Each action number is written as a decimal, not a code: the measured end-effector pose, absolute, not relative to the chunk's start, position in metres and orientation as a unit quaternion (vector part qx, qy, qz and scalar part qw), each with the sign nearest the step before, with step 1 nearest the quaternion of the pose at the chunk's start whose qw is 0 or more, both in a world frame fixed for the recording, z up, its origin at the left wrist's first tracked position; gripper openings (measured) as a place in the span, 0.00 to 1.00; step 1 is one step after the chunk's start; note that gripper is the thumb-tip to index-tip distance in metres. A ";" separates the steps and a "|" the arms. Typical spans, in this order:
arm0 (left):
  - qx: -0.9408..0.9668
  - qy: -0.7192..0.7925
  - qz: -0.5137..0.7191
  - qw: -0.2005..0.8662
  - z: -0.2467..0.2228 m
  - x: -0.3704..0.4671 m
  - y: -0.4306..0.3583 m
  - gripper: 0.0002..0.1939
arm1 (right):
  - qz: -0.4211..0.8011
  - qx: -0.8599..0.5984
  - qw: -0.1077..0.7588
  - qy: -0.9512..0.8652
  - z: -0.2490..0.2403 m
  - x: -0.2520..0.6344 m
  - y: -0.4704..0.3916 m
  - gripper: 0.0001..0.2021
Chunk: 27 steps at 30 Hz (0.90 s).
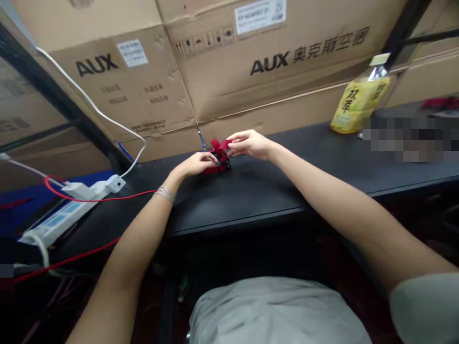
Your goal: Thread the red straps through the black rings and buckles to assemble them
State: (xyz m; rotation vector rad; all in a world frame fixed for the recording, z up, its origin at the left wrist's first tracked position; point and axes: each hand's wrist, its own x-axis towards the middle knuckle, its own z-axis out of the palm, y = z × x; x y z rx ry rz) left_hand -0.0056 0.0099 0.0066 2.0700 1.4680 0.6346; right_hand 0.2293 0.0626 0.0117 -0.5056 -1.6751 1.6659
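Note:
Near the back edge of the black table [244,196] lies a small red item with black loops [224,166], partly covered by my fingers. My left hand [196,163] rests against its left side with the fingers bent over it; what they grip is hidden. A red bow-like piece [219,146] stands up at the top of the item. My right hand [249,144] pinches the right end of this red piece between thumb and fingers. A silvery bracelet [165,193] is round my left wrist.
Large cardboard boxes [215,91] stand behind the table. A yellow-labelled bottle [360,98] is at the back right. At left lie a white power strip [68,212], a white cable [89,100] and a red cable [114,198]. A blue pen-like object [201,138] leans at the back.

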 end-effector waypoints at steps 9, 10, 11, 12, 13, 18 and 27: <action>0.786 0.512 0.234 0.255 0.006 0.010 0.001 0.22 | 0.631 -0.187 0.383 -0.648 0.012 0.225 0.059 0.17; 0.784 0.516 0.239 0.250 0.007 0.011 0.000 0.21 | 0.632 -0.185 0.382 -0.648 0.012 0.225 0.058 0.18; 0.782 0.519 0.243 0.246 0.007 0.011 0.000 0.21 | 0.632 -0.183 0.381 -0.650 0.012 0.225 0.058 0.18; 0.781 0.520 0.245 0.245 0.007 0.012 -0.001 0.21 | 0.631 -0.183 0.379 -0.652 0.012 0.225 0.057 0.19; 0.781 0.518 0.248 0.245 0.007 0.013 -0.001 0.21 | 0.629 -0.183 0.378 -0.654 0.012 0.225 0.057 0.19; 0.782 0.488 0.289 0.258 -0.001 0.019 0.002 0.24 | 0.623 -0.170 0.369 -0.668 0.011 0.223 0.055 0.21; 0.769 0.460 0.338 0.286 -0.010 0.020 0.009 0.28 | 0.618 -0.164 0.358 -0.680 0.011 0.223 0.054 0.22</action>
